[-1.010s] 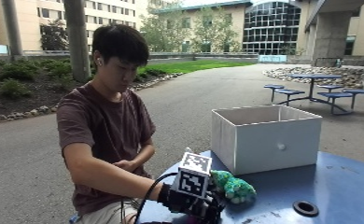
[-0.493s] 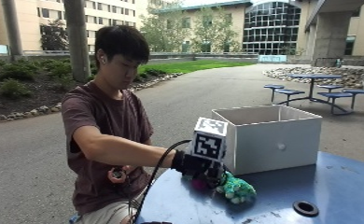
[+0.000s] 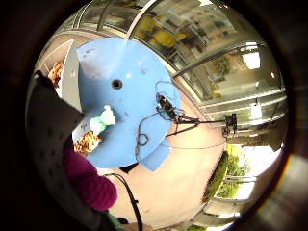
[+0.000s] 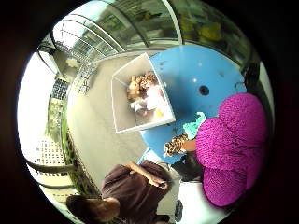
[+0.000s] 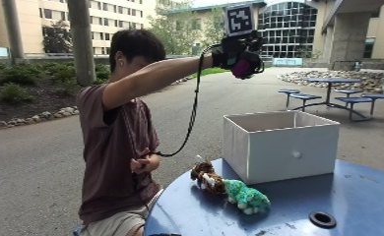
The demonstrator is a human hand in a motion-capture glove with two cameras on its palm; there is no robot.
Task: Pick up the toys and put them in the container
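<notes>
- The gloved right hand [image 5: 239,54] is raised high above the white box [image 5: 280,143], fingers curled around a purple plush toy [image 5: 243,68].
- The box stands on the round blue table [image 5: 349,196] and already holds several stuffed toys [image 4: 145,93].
- A green toy [image 5: 246,196] and a brown striped toy [image 5: 205,178] lie touching each other on the table, just beside the box.

Soft, even daylight outdoors; glare off the glass buildings.
</notes>
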